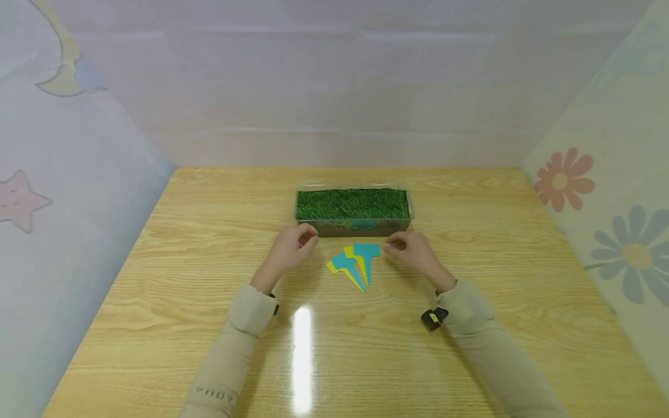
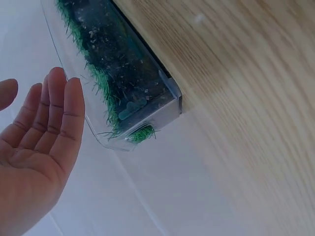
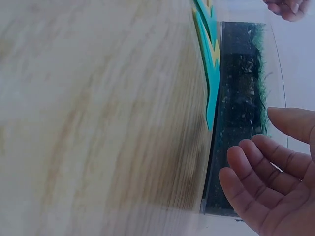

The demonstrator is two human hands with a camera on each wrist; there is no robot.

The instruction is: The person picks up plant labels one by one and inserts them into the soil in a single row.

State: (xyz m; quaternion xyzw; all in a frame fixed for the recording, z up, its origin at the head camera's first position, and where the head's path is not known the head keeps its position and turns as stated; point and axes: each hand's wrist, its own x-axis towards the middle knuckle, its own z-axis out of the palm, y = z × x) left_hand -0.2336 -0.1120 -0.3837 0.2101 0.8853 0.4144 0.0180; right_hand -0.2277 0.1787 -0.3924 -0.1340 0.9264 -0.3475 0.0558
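Observation:
A clear plastic box (image 1: pixel 357 229) stands on the table, filled with dark soil-like matter and topped with green grass (image 1: pixel 350 204). In front of it lie T-shaped plant labels in blue (image 1: pixel 368 251) and yellow (image 1: pixel 333 267), partly overlapping. My left hand (image 1: pixel 290 247) is by the box's front left corner, fingers loosely curled around nothing; the left wrist view has that palm (image 2: pixel 37 162) beside the box's end. On the other side, my right hand (image 1: pixel 413 251) hovers near the front right corner, just right of the labels. Its relaxed fingers (image 3: pixel 268 160) hold nothing.
The wooden table (image 1: pixel 183 261) ends at a pale backdrop (image 1: pixel 340 87) behind the box. Decorated panels rise at both sides, with a moon and star on the left and flowers (image 1: pixel 559 181) on the right. A black wrist device (image 1: pixel 431 319) sits below the right cuff.

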